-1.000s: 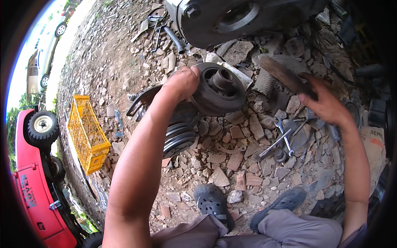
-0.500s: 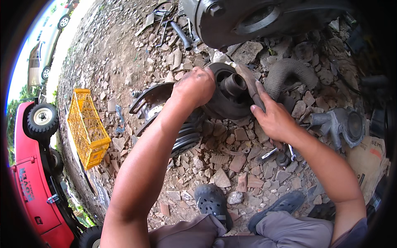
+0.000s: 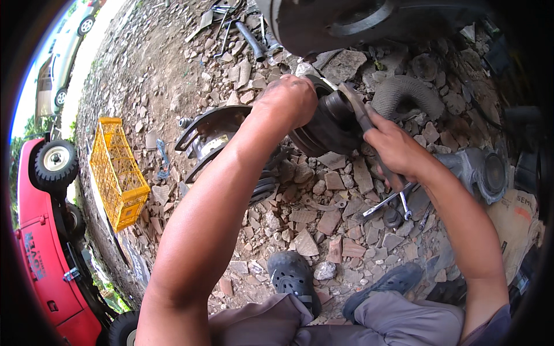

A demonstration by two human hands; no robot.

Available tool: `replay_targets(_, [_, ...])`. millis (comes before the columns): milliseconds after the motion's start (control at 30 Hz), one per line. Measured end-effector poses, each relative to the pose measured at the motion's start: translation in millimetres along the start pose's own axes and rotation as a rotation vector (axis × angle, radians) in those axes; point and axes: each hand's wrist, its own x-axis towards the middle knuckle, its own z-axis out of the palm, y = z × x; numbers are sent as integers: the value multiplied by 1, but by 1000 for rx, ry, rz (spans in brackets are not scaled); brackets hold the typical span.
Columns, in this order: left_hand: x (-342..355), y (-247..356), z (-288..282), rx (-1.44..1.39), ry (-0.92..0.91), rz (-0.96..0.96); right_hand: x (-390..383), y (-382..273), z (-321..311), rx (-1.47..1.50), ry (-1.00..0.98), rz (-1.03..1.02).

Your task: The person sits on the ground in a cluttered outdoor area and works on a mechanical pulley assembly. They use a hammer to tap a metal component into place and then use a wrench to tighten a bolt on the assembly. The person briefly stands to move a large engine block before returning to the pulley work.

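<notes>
My left hand [image 3: 288, 102] is closed at the upper left rim of a dark, round grooved pulley [image 3: 309, 135] with a raised central collar. The pulley stands tilted over the stones; my fingertips are hidden behind its rim. My right hand [image 3: 398, 144] wraps round a long, worn brown-grey bar [image 3: 360, 112], whose upper end lies against or just in front of the collar. I cannot tell if they touch. Left of the pulley, partly behind my left forearm, lies a metal assembly with curved dark plates [image 3: 210, 135].
A large dark casing [image 3: 346, 29] looms at the top. Around me lie a ribbed hose [image 3: 410, 95], a grey metal housing [image 3: 482, 173], a spanner [image 3: 405, 205], a pipe-like tool [image 3: 250, 41] and a yellow crate [image 3: 118, 179]. Broken stones cover the ground; a red vehicle [image 3: 49, 242] stands left.
My left hand has moved up and right, and the pulley has tipped so its grooved side shows more. The right hand has shifted right and down along with the bar.
</notes>
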Motion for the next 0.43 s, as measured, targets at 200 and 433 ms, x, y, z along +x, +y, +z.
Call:
replay_targets(200, [12, -3, 5, 238, -57, 53, 7, 20, -9, 58, -21, -50])
replay_targets(433, [3, -4, -3, 174, 0, 74, -8, 11, -2, 181, -26, 47])
